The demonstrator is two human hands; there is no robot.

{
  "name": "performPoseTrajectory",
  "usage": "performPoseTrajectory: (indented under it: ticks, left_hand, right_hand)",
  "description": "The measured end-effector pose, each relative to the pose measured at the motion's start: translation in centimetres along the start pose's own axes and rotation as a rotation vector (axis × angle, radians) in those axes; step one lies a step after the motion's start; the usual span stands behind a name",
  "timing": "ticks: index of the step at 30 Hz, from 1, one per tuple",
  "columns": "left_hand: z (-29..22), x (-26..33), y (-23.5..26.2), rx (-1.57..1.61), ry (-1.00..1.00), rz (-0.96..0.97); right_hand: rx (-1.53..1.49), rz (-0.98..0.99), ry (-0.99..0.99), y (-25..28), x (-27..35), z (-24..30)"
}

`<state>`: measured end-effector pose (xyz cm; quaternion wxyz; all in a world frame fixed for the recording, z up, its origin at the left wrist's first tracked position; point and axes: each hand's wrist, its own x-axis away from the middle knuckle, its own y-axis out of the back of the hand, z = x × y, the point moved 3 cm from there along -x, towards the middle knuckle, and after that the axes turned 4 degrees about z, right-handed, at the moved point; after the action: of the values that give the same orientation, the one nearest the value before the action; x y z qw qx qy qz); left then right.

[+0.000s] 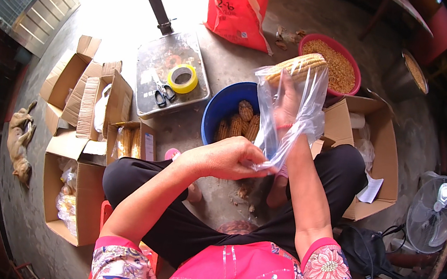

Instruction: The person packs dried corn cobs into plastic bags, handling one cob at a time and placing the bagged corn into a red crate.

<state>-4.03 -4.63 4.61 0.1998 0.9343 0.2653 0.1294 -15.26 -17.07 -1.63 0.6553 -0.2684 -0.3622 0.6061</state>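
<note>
A pale yellow corn cob is gripped in my right hand, fingers closed round it. A clear plastic bag hangs about that hand, wrist and cob; I cannot tell whether the cob lies wholly inside the film. My left hand is closed, pinching the bag's lower edge and drawing it toward my left. Just beyond and below my hands stands a blue tub with several darker cobs in it.
Cardboard boxes with bagged corn stand left, another box right. A platform scale carries yellow tape and scissors. Beyond are a pink basin of kernels and a red sack. A dog lies far left, a fan right.
</note>
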Motion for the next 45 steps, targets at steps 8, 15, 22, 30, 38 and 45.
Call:
performPoseTrajectory:
  ticks: [8, 15, 22, 30, 38, 45]
  left_hand:
    - [0.9, 3.0, 7.3, 0.006, 0.052, -0.840]
    - [0.5, 1.9, 6.4, 0.850, 0.079, -0.673]
    - [3.0, 3.9, 7.8, 0.783, 0.032, -0.922]
    - [2.8, 5.1, 9.3, 0.686, 0.068, -1.101]
    - [4.0, 7.1, 11.1, 0.638, 0.095, -1.180]
    - [3.1, 4.8, 10.2, 0.850, -0.026, -1.115]
  right_hand:
    - [0.362, 0.448, -0.275, -2.8, 6.0, 1.5]
    - [0.821, 0.889, -0.267, -6.6, 7.4, 1.4]
    - [0.532, 0.507, -0.409, -4.6, 3.2, 6.5]
    - [0.672, 0.366, 0.047, 1.0, -3.9, 16.4]
    - [1.401, 0.332, 0.297, 2.0, -2.3, 17.2]
    - [1.706, 0.763, -0.234, 1.3, 0.7, 11.5]
